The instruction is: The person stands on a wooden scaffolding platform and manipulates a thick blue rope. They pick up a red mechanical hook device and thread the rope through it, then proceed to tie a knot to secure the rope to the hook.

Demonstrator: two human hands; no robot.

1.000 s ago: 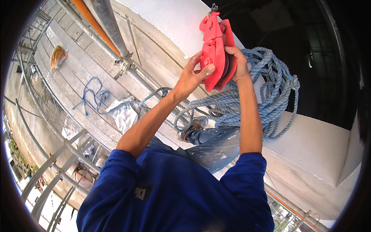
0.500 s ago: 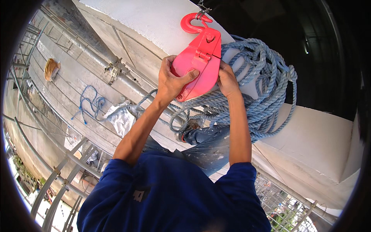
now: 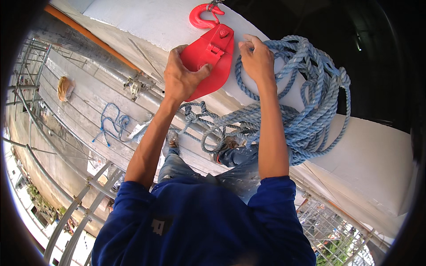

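A red pulley block (image 3: pixel 216 53) with a hook (image 3: pixel 202 17) at its top hangs against the white ledge, the hook caught in wire. My left hand (image 3: pixel 182 75) grips the block's left edge, thumb lying across its face near the centre. Just right of the block, my right hand (image 3: pixel 258 62) is raised with fingers bent and apart, holding nothing and not touching the block. Below and beyond it, a big heap of blue rope (image 3: pixel 310 102) drapes over the ledge. Part of that rope is hidden behind my right forearm.
The white ledge (image 3: pixel 368 155) runs diagonally, with a dark opening beyond it. Scaffold planks (image 3: pixel 84 113) lie at left, bearing a thin blue cord (image 3: pixel 111 123) and a brown bag (image 3: pixel 65 88). A scaffold pipe with a clamp (image 3: pixel 134 86) runs alongside the ledge.
My right hand has let go of the block's right side and lifted up and away from it. My left hand stays on the block. The view has shifted slightly.
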